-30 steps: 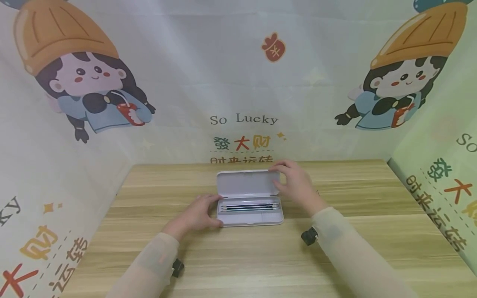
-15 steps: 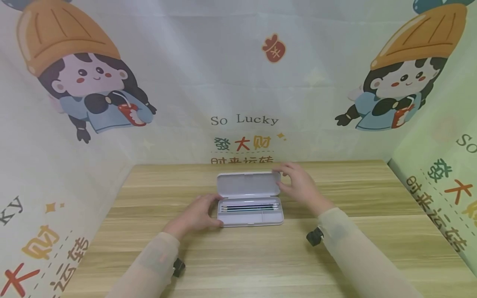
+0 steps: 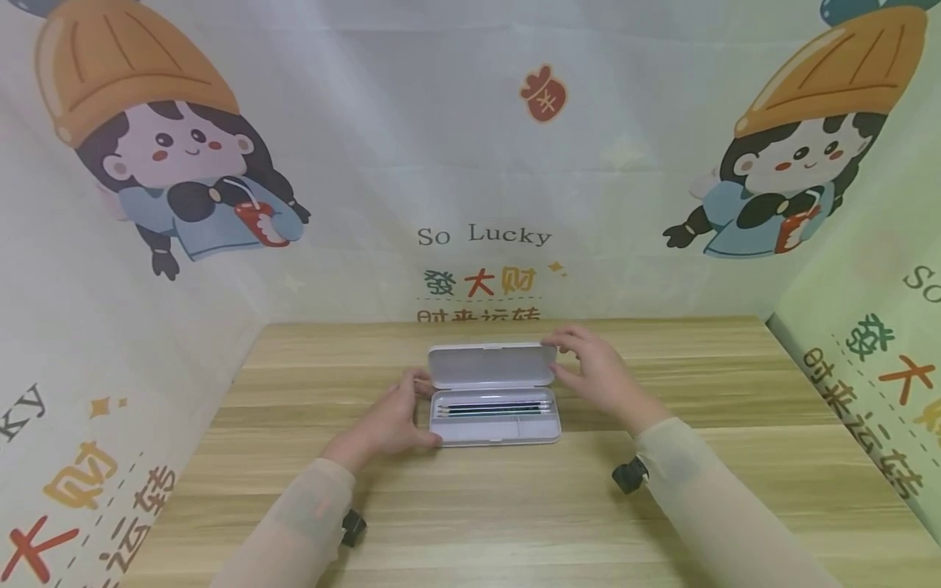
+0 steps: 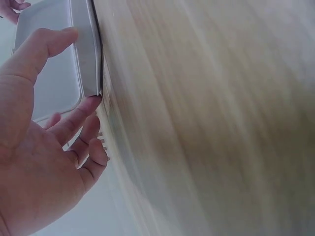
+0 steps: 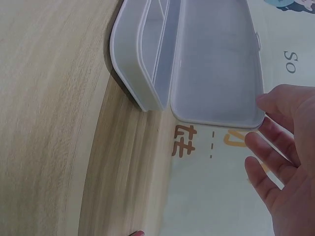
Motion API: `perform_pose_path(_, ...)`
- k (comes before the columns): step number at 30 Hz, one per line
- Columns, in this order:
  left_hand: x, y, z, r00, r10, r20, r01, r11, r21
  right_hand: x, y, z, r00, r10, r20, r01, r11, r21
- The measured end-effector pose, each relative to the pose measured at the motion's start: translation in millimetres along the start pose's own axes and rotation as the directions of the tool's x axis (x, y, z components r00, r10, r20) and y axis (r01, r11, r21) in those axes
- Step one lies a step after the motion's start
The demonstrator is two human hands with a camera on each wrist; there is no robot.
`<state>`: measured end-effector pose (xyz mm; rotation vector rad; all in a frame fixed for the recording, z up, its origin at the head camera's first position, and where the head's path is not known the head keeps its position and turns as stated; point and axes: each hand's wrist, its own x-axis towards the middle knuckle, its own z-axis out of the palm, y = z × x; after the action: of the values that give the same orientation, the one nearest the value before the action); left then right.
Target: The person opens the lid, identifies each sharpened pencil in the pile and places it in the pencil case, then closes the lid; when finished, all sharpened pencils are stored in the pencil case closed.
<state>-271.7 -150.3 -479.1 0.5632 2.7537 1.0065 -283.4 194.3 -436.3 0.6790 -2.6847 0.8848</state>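
A pale pencil case (image 3: 463, 429) lies on the wooden table with its lid (image 3: 491, 365) raised at the back. Dark pencils (image 3: 492, 410) lie side by side in its rear compartment; the front compartment, split by a divider, shows nothing in it. My left hand (image 3: 385, 416) grips the case's left end, thumb at the front and fingers round the rear corner, as the left wrist view shows. With thumb and index finger, my right hand (image 5: 295, 132) pinches the lid's upper right corner; its other fingers are bent loosely off the lid.
Printed cloth (image 3: 353, 163) hangs behind the table (image 3: 500, 506) and along both sides. The case stands near the table's back edge. A small red tip (image 5: 139, 233) of something unclear shows at the bottom of the right wrist view.
The lid's top edge has come slightly lower in the head view, and my right hand has shifted a little down and right with it. My left hand stays at the case's left end.
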Motion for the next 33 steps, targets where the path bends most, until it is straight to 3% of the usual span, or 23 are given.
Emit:
perform_pose_path(6,1.0,-0.7,0.1,1.000,0.018,-0.002,-0.018,1.000,-0.024,-4.1,-1,-1,1.000,0.000,-0.011,0.001,1.000,0.028)
perform_pose_path(13,-0.6,-1.5,-0.3,1.000,0.020,0.003,-0.020,1.000,0.007,-8.9,-2,-2,1.000,0.024,0.000,-0.024,0.994,0.109)
perform_pose_path(18,-2.2,-1.7,-0.7,1.000,0.005,0.011,-0.005,1.000,0.008,-13.6,0,1,0.996,0.058,0.066,-0.069,0.980,0.187)
perform_pose_path(24,-4.3,-3.1,-0.9,0.999,0.031,0.023,-0.031,1.000,0.002,-17.4,6,4,0.983,0.082,0.166,-0.121,0.963,0.240)
perform_pose_path(33,-3.2,-4.7,-0.4,0.991,0.130,0.037,-0.132,0.988,0.082,-24.2,23,17,0.945,-0.030,0.325,-0.022,0.988,0.154)
